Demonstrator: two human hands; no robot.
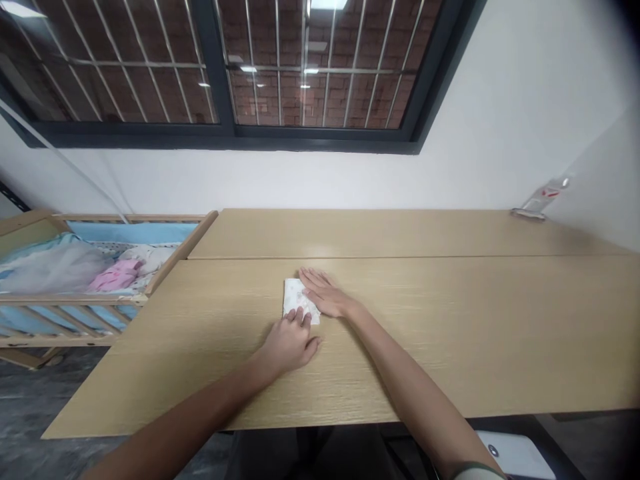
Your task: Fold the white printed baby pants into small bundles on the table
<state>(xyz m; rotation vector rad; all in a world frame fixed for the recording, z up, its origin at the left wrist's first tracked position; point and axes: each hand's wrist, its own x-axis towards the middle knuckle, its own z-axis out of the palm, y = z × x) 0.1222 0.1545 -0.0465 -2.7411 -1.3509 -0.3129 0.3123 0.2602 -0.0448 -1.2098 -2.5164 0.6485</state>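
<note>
A small white folded square [294, 293] with a faint print lies flat on the wooden tabletop; whether it is cloth or paper I cannot make out. My right hand [324, 293] rests flat over its right side, the fingers stretched out toward the upper left. At the near edge of the square, the fingertips of my left hand [291, 341] press down on it, slightly bent, with the thumb apart to the right. Neither hand grips the square. Parts of its right and lower edges are hidden under the fingers.
A seam [400, 257] runs across the tabletop [450, 320]. Beside it on the left stands a wooden crib [183, 250] with bedding and a pink cloth [116, 275]. A clear packet [543, 199] leans in the back right corner. A white device [517, 455] lies below the front edge.
</note>
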